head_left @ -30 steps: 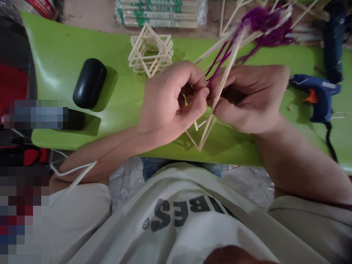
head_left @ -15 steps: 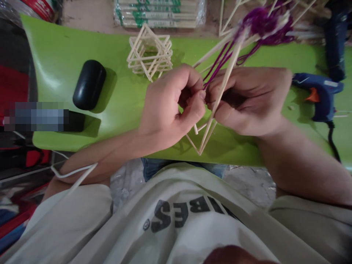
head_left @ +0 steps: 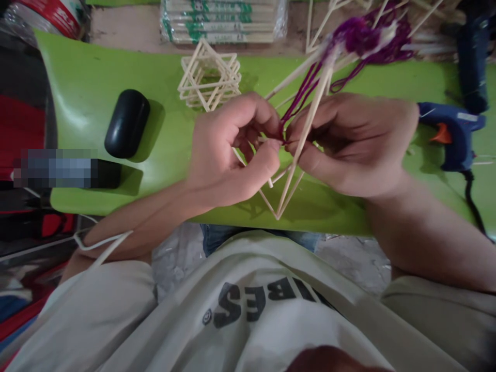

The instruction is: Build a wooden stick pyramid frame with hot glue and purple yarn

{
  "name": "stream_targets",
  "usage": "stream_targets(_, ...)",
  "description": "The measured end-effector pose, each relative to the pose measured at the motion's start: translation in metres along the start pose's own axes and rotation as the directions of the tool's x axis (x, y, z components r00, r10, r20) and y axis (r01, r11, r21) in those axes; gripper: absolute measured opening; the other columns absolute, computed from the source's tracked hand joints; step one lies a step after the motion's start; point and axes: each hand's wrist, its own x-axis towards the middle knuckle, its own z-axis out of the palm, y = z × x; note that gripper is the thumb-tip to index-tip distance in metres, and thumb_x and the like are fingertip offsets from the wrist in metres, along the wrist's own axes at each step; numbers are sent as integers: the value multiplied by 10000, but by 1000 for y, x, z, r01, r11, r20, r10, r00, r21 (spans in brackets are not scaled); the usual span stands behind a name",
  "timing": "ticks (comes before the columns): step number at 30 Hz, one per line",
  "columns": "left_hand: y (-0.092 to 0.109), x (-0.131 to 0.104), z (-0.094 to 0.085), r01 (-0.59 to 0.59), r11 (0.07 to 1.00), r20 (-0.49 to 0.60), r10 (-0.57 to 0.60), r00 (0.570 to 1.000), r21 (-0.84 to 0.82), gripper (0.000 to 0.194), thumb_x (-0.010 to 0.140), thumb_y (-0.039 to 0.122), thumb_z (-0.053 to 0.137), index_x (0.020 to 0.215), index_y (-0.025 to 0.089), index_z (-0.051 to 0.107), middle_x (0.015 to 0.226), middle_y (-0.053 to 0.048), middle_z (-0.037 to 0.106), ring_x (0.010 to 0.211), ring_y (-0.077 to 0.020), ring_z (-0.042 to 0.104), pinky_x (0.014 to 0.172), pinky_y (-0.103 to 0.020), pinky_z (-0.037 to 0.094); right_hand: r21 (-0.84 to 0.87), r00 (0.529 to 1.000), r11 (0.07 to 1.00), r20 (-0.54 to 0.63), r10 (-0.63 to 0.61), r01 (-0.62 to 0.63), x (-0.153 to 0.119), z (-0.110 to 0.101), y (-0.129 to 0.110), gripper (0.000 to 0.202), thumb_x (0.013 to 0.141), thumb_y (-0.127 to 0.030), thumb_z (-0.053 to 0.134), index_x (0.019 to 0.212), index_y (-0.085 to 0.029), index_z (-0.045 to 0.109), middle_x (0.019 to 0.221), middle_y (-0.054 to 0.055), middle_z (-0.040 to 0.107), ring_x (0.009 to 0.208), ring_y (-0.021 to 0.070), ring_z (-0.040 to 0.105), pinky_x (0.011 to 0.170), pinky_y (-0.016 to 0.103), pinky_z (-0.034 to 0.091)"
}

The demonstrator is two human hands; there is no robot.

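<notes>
Purple yarn [head_left: 303,92] runs down in several strands from a wooden stick frame [head_left: 315,106] whose lower corner points toward me. My left hand [head_left: 234,150] pinches the strands between thumb and forefinger. Right beside it, my right hand [head_left: 349,142] pinches the yarn too, its fingers reaching behind a stick of the frame. The fingertips of both hands nearly meet where the strands come together. A purple and white yarn bundle [head_left: 360,39] sits at the frame's upper end. The exact yarn ends are hidden by my fingers.
A star-shaped stick structure [head_left: 209,77] stands beyond my left hand on the green table [head_left: 89,77]. A black rounded object [head_left: 127,123] lies at left. Packaged sticks [head_left: 225,20] are at the back. A blue glue gun [head_left: 451,134] with its cord lies at right.
Both hands have shifted slightly, and a small gap now shows between the fingertips. The strands are more visible at the pinch, and the frame's lower corner has moved slightly left.
</notes>
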Motion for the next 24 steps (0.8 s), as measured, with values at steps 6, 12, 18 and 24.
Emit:
stream_targets(6, 3, -4, -1, 150, 989, 37, -149, 988, -20, 124, 912, 172, 828, 942, 233, 724, 863, 5, 772, 734, -144, 732, 581, -287, 524, -56, 999, 997, -20, -49, 48, 0, -3, 0, 217, 809, -128, 869, 1006, -219, 878, 950, 28, 886, 807, 179, 824, 696, 278, 658)
stream_targets(12, 2, -5, -3, 107, 987, 27, -111, 993, 120, 151, 904, 154, 817, 1008, 232, 739, 932, -7, 812, 772, -157, 739, 642, -320, 566, -355, 998, 934, -17, -55, 45, 2, -13, -12, 113, 840, -170, 851, 927, -237, 877, 788, -1, 856, 617, 141, 737, 558, 273, 550)
stream_targets(18, 0, -3, -6, 104, 958, 69, -126, 990, 266, 106, 955, 195, 799, 1047, 236, 763, 985, -6, 849, 759, -138, 776, 653, -289, 615, -383, 965, 923, -253, -75, -29, 5, -13, -8, 123, 834, -271, 869, 779, -250, 761, 624, -11, 646, 542, 132, 543, 541, 352, 360)
stream_targets(24, -3, -4, -7, 90, 942, 98, -128, 987, 324, 165, 921, 264, 855, 1076, 239, 802, 961, 0, 862, 737, -143, 800, 675, -289, 654, -355, 848, 927, -449, -282, 120, 23, -11, 7, 448, 914, -547, 791, 650, -243, 595, 575, -11, 458, 503, 107, 318, 587, 379, 170)
